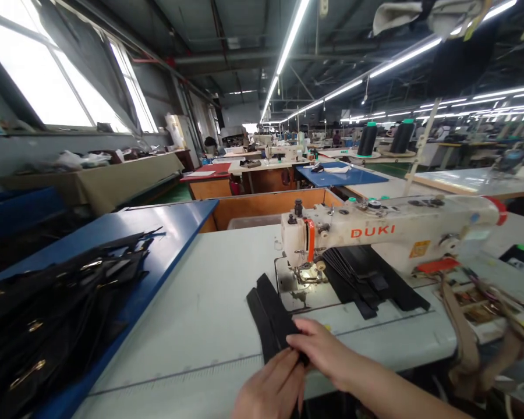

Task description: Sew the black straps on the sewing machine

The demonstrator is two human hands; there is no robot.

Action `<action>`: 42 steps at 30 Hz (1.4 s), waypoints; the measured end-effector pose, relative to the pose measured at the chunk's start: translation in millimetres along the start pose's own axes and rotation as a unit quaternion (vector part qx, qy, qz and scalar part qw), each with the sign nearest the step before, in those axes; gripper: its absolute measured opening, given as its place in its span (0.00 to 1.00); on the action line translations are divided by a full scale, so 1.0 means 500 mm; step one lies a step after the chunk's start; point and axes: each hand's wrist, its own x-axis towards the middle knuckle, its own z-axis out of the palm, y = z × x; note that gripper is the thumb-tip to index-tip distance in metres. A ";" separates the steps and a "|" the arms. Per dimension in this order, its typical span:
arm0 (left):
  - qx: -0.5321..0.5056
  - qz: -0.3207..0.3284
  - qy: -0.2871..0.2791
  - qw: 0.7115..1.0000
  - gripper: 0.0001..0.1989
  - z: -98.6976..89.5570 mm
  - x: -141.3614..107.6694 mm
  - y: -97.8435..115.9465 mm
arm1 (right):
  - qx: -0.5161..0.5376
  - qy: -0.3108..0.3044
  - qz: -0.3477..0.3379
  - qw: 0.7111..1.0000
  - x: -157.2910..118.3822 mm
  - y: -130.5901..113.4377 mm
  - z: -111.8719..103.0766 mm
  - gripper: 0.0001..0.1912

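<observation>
Your right hand and left hand pinch the near end of the black strips, narrow grip, on the white sewing table, just near of the needle area of the DUKI sewing machine. More black strips lie stacked under its arm, to the right. Far left, on the blue table, black bags with gold hardware lie piled; tan straps hang near right.

Large windows fill the upper left of the frame; fluorescent tubes line the ceiling above distant rows of sewing tables.
</observation>
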 end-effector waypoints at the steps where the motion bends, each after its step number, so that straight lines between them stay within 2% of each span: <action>1: 0.005 0.019 -0.003 1.000 0.16 -0.004 0.004 0.007 | 0.007 -0.006 -0.004 1.000 -0.005 -0.009 -0.011 0.09; 4: -0.028 0.063 -0.012 0.998 0.18 -0.057 0.024 0.009 | 0.016 -0.030 -0.021 0.999 -0.029 -0.043 -0.056 0.04; 5: -0.048 0.045 -0.034 0.997 0.17 -0.085 0.035 0.003 | 0.006 -0.042 -0.021 0.999 -0.040 -0.058 -0.069 0.05; 6: -0.061 -0.006 -0.067 0.996 0.18 -0.114 0.047 -0.005 | -0.014 -0.059 -0.015 0.998 -0.050 -0.076 -0.080 0.05; 8: -0.082 -0.149 -0.121 0.978 0.27 -0.167 0.072 -0.023 | -0.090 -0.103 -0.011 0.991 -0.071 -0.117 -0.094 0.06; 9: -0.119 -0.226 -0.162 0.953 0.30 -0.184 0.084 -0.031 | -0.128 -0.127 -0.021 0.983 -0.080 -0.138 -0.099 0.06; 10: -0.179 -0.293 -0.222 0.913 0.29 -0.195 0.093 -0.036 | -0.160 -0.146 -0.037 0.976 -0.088 -0.159 -0.102 0.06; 12: -0.328 -0.389 -0.334 0.793 0.18 -0.194 0.101 -0.039 | -0.201 -0.171 -0.070 0.962 -0.098 -0.194 -0.113 0.06; 13: -0.398 -0.417 -0.365 0.731 0.12 -0.186 0.100 -0.036 | -0.212 -0.174 -0.080 0.958 -0.100 -0.207 -0.122 0.07; 14: -0.456 -0.440 -0.373 0.678 0.09 -0.175 0.095 -0.033 | -0.217 -0.174 -0.081 0.957 -0.100 -0.215 -0.136 0.08; 16: -0.549 -0.476 -0.317 0.610 0.10 -0.152 0.080 -0.022 | -0.210 -0.148 -0.072 0.964 -0.098 -0.217 -0.173 0.11; 18: -0.620 -0.497 -0.239 0.559 0.15 -0.134 0.065 -0.011 | -0.165 -0.073 -0.057 0.982 -0.096 -0.204 -0.215 0.14; 20: -0.664 -0.515 -0.164 0.517 0.21 -0.123 0.056 -0.001 | -0.078 0.032 -0.037 0.996 -0.096 -0.179 -0.243 0.17; 22: -0.683 -0.530 -0.105 0.492 0.23 -0.113 0.056 0.010 | 0.028 0.101 -0.006 0.994 -0.101 -0.145 -0.241 0.20; 24: -0.694 -0.529 -0.063 0.484 0.25 -0.099 0.062 0.019 | 0.101 0.074 0.026 0.992 -0.109 -0.110 -0.205 0.22; 25: -0.698 -0.521 -0.047 0.489 0.26 -0.089 0.066 0.024 | 0.124 0.022 0.036 0.991 -0.113 -0.093 -0.178 0.23; 28: -0.704 -0.498 -0.023 0.506 0.26 -0.056 0.075 0.036 | 0.178 -0.026 0.004 0.984 -0.119 -0.058 -0.086 0.21; 30: -0.699 -0.512 -0.027 0.499 0.25 -0.038 0.073 0.040 | 0.177 0.020 -0.022 0.984 -0.114 -0.048 -0.041 0.18; 32: -0.680 -0.538 -0.039 0.496 0.25 -0.032 0.067 0.037 | 0.136 0.078 -0.056 0.986 -0.105 -0.046 -0.020 0.15; 34: -0.650 -0.540 -0.042 0.533 0.24 -0.036 0.060 0.024 | 0.082 0.111 -0.083 0.987 -0.097 -0.047 -0.018 0.15; 37: -0.584 -0.507 -0.026 0.633 0.22 -0.058 0.059 -0.010 | 0.014 0.115 -0.096 0.989 -0.093 -0.052 -0.028 0.16; 39: -0.537 -0.490 -0.008 0.687 0.24 -0.078 0.070 -0.034 | -0.035 0.096 -0.100 0.990 -0.093 -0.056 -0.030 0.16; 41: -0.511 -0.472 -0.018 0.718 0.26 -0.100 0.090 -0.052 | -0.086 0.052 -0.109 0.989 -0.094 -0.060 -0.027 0.16; 42: -0.509 -0.460 -0.042 0.726 0.24 -0.110 0.101 -0.058 | -0.109 0.031 -0.115 0.987 -0.095 -0.062 -0.026 0.16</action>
